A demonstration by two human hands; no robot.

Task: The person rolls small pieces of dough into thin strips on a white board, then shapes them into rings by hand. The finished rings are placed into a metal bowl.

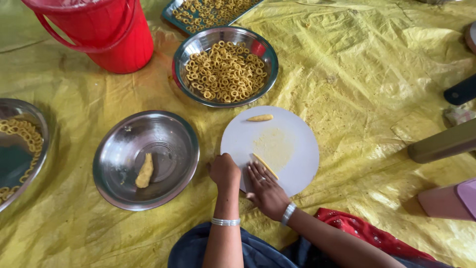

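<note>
A yellow plastic sheet [377, 64] covers the floor. A red bucket [106, 32] stands at eleven o'clock. An almost bare steel bowl [171, 144] at nine o'clock holds one dough lump [145, 171]; another bowl [258, 47] at twelve is full of dough rings [225, 72]. On the round white board [297, 149] at centre, the right hand [265, 191] lies flat, fingers extended over a thin dough strip [265, 166]. The left hand [224, 171] is curled into a fist at the board's seven o'clock edge.

I see my right hand [266, 191] flat on a thin dough strip [265, 166] on the white board [297, 149]; my left hand [224, 170] rests fisted at the board's edge.
</note>
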